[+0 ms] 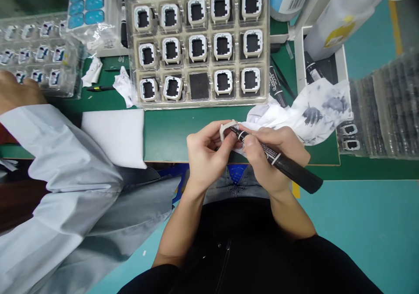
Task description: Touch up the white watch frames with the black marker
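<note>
Pinched in my left hand (209, 152) is a small beige watch case frame (228, 129), held above the front edge of the green table. My right hand (276, 154) grips a black marker pen (284, 165), its tip at the inner side of the frame. Whether the tip touches the frame is too small to tell. Part of a white cloth or tissue shows beneath my fingers. Beyond my hands lies a clear plastic tray (114, 107) of similar frames in rows; one compartment in its front row holds no frame.
A stained white cloth (294, 110) lies right of my hands, near another marker (277, 86). White foam sheets (113, 132) lie left. A co-worker's grey sleeve (72, 154) reaches toward another tray (73, 73). Bottles (340, 23) and stacked trays (386, 110) stand right.
</note>
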`<action>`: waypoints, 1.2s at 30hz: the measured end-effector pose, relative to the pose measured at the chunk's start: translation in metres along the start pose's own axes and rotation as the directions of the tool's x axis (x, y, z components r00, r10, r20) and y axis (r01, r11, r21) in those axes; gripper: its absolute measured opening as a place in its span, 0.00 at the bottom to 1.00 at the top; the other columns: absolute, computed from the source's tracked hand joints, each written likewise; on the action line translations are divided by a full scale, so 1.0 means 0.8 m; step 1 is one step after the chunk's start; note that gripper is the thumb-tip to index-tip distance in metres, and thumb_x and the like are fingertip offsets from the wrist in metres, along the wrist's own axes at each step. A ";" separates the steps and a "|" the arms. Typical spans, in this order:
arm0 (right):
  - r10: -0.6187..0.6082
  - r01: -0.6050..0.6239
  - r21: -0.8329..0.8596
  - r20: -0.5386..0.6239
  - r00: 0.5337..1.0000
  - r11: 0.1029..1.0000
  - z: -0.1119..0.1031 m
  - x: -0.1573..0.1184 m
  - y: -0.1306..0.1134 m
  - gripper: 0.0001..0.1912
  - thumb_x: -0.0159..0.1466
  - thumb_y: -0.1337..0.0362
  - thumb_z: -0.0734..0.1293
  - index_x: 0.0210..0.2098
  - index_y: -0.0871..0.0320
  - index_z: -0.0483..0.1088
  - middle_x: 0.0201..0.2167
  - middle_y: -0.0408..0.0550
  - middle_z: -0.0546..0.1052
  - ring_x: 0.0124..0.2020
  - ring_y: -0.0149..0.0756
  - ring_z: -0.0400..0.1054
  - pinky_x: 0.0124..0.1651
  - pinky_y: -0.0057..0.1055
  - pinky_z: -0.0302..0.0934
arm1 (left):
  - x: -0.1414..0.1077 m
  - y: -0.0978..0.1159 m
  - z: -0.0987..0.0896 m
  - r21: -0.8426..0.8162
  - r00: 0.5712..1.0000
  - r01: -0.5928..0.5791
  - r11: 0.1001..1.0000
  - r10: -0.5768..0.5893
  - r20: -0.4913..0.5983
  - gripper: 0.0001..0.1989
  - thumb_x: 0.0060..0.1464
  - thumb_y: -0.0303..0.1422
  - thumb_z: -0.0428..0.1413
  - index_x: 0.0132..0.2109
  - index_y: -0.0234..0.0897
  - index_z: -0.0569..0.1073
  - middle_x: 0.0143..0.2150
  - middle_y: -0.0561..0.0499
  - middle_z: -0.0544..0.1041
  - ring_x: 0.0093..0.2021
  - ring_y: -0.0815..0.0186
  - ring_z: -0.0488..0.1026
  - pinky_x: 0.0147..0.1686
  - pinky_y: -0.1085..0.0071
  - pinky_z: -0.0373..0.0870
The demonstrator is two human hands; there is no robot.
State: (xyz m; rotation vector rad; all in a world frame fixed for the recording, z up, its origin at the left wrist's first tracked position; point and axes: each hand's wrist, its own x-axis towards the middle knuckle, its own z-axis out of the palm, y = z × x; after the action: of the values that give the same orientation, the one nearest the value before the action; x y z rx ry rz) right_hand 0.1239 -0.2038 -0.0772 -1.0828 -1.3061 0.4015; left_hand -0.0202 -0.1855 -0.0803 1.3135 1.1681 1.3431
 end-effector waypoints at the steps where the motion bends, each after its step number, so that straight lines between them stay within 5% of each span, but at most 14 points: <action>1: 0.000 0.000 0.003 0.000 1.000 1.000 0.000 0.000 0.000 0.05 0.72 0.63 0.78 0.41 0.48 0.80 0.40 0.40 0.92 0.41 0.42 0.91 0.44 0.33 0.86 | -0.001 -0.001 0.000 0.016 1.000 -0.014 1.000 0.015 -0.009 0.09 0.67 0.37 0.71 0.48 0.37 0.89 0.40 0.49 0.90 0.36 0.63 0.88 0.42 0.72 0.86; 10: 0.046 -0.046 0.036 0.015 0.999 0.998 -0.002 0.003 0.001 0.07 0.73 0.62 0.78 0.39 0.49 0.79 0.37 0.40 0.90 0.36 0.38 0.88 0.41 0.31 0.84 | -0.006 -0.004 0.001 0.195 0.995 -0.088 0.977 0.096 -0.029 0.09 0.68 0.34 0.68 0.50 0.37 0.89 0.37 0.50 0.90 0.34 0.66 0.86 0.36 0.75 0.83; 19: -0.028 0.028 0.004 0.079 0.996 1.000 -0.004 0.007 -0.003 0.06 0.72 0.66 0.77 0.40 0.50 0.78 0.41 0.42 0.91 0.38 0.36 0.89 0.42 0.29 0.84 | 0.000 -0.001 -0.003 0.085 0.999 -0.032 0.996 0.032 -0.001 0.13 0.68 0.42 0.70 0.48 0.36 0.89 0.36 0.49 0.88 0.35 0.63 0.87 0.39 0.71 0.86; 26: -0.001 0.000 0.030 0.037 0.999 1.000 -0.004 0.006 0.000 0.07 0.72 0.65 0.78 0.40 0.50 0.78 0.40 0.41 0.91 0.38 0.38 0.89 0.43 0.31 0.85 | -0.004 -0.001 0.000 0.158 0.998 -0.051 0.986 0.055 -0.019 0.09 0.67 0.37 0.69 0.49 0.37 0.89 0.37 0.50 0.89 0.34 0.65 0.86 0.37 0.74 0.84; 36: 0.031 -0.035 0.105 0.041 0.999 0.994 -0.005 0.000 0.004 0.06 0.72 0.64 0.78 0.40 0.48 0.79 0.37 0.40 0.90 0.45 0.43 0.91 0.45 0.33 0.86 | 0.010 0.009 -0.005 -0.080 0.992 0.118 0.990 -0.114 0.051 0.09 0.60 0.36 0.75 0.45 0.37 0.88 0.33 0.51 0.87 0.30 0.64 0.85 0.32 0.71 0.86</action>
State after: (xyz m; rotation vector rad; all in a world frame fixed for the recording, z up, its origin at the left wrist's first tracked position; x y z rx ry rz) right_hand 0.1285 -0.2035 -0.0793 -1.0127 -1.2881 0.5131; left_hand -0.0241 -0.1787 -0.0718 1.1934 1.1284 1.2568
